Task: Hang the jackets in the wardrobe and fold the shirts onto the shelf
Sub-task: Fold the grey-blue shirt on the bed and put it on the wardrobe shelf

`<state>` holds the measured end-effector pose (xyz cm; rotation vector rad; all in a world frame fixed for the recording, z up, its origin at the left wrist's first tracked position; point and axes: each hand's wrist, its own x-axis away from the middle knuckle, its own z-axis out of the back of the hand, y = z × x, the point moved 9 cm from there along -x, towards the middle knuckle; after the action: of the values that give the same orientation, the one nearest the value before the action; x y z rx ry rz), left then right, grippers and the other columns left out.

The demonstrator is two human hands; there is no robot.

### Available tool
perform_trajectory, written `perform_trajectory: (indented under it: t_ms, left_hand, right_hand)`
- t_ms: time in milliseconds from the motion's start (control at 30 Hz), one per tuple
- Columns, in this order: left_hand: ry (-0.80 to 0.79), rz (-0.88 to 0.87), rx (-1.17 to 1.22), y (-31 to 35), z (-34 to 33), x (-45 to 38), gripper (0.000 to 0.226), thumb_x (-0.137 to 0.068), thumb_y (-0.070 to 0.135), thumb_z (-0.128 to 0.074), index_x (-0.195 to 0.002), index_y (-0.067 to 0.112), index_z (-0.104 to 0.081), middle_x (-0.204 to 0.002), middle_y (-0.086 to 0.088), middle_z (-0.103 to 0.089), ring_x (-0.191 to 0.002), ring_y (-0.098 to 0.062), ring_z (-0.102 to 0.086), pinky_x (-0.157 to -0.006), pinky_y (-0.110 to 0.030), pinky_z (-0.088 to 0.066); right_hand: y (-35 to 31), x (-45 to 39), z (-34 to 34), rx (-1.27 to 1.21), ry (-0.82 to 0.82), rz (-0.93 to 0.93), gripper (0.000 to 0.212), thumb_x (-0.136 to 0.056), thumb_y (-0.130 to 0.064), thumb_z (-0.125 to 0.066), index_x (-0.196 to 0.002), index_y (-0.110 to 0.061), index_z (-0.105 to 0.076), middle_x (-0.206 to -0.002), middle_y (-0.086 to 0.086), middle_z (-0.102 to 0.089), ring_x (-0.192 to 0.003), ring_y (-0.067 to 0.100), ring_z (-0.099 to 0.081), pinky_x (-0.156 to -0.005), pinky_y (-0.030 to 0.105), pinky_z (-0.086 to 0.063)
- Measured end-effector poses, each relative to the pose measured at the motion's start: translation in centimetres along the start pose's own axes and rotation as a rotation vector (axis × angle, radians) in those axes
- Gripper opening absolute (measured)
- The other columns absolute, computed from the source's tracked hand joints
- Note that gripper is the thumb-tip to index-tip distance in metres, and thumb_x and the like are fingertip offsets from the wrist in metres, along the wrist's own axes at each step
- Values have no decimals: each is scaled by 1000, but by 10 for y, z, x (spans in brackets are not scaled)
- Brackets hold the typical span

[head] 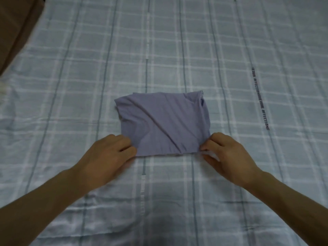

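A lavender shirt [163, 121] lies folded into a small rectangle in the middle of the bed. My left hand [108, 157] pinches its near left corner with curled fingers. My right hand [229, 155] pinches the near right corner between thumb and fingers. Both forearms reach in from the bottom of the view. The near edge of the shirt runs straight between the two hands. No jacket, wardrobe or shelf is in sight.
The bed [177, 50] is covered by a pale blue checked sheet with a line of printed text at the right. A brown surface [16, 29] shows past the bed's far left corner.
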<state>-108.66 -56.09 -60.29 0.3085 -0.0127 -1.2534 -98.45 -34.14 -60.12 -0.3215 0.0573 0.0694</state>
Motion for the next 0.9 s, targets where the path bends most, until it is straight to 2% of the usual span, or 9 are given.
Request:
perform_trajectory:
  t_ms: [100,167,233,300,367,433,533,767,900]
  left_hand:
    - [50,154,51,-8,2,-9,31,-93,38,-54,-95,11,-69,-92,-6,-62,-78,-26,-58,-66,-35,-48]
    - [68,267,22,-14,-1,-25,45,-96,40,-44,-119,8,-65,-117,-11,-64,-104,-32,-61,-88,-39,-45]
    - [26,309,-28,-11,-14,-49,59,-97,42,-36,-139,4,-52,-143,-16,-53,-131,-34,-50,-111,-40,-34]
    - [-59,297,-36,-10,-35,-67,67,-98,47,-29,-151,6,-32,-158,-13,-33,-147,-29,-28,-121,-46,-23]
    - [-121,326,-24,-27,-54,-72,71,-99,55,-22,-156,13,-17,-164,-6,-14,-152,-24,-9,-123,-50,-13]
    - [-154,491,-21,-63,-65,-61,77,-96,63,-17,-158,20,-6,-166,-2,-1,-153,-23,2,-123,-51,-4]
    - [-162,669,-34,-94,-67,-44,83,-92,69,-9,-158,20,5,-166,-4,7,-153,-25,7,-123,-49,3]
    - [6,399,-84,-39,-48,-72,69,-99,49,-30,-154,7,-27,-163,-13,-20,-151,-29,-15,-121,-55,-15]
    - [-163,357,-32,-46,-69,-80,76,-99,62,-23,-157,16,-12,-166,-3,-9,-153,-22,-2,-123,-50,-6]
  right_hand:
    - [-13,-8,10,4,104,5,18,-90,-25,-66,-102,-12,-68,-98,4,-59,-85,23,-57,-71,35,-48]
    - [-19,-27,11,18,163,-25,25,-95,-28,-58,-114,-13,-64,-112,7,-57,-98,25,-55,-83,36,-46]
    - [-27,-54,-3,21,120,-27,39,-99,-34,-49,-130,-12,-57,-133,11,-53,-119,29,-52,-100,39,-41]
    - [-28,-77,-28,9,-12,-15,56,-101,-43,-39,-145,-9,-44,-151,14,-40,-139,30,-37,-116,42,-29]
    - [-9,-90,-48,55,-129,-49,65,-101,-49,-37,-153,-11,-27,-161,10,-24,-150,27,-19,-123,42,-13]
    - [20,-94,-55,108,-188,-137,69,-100,-52,-33,-156,-16,-15,-164,4,-9,-152,22,-4,-124,40,-2]
    - [45,-97,-57,126,-226,-259,70,-100,-55,-24,-157,-19,-4,-165,2,0,-152,20,5,-123,43,2]
    - [-4,-96,-45,90,-28,-84,64,-101,-46,-30,-151,-8,-32,-160,12,-25,-150,29,-16,-122,50,-11]
    - [14,-87,-62,59,-124,-103,69,-100,-52,-37,-154,-14,-20,-162,2,-14,-151,21,-7,-123,48,-10]
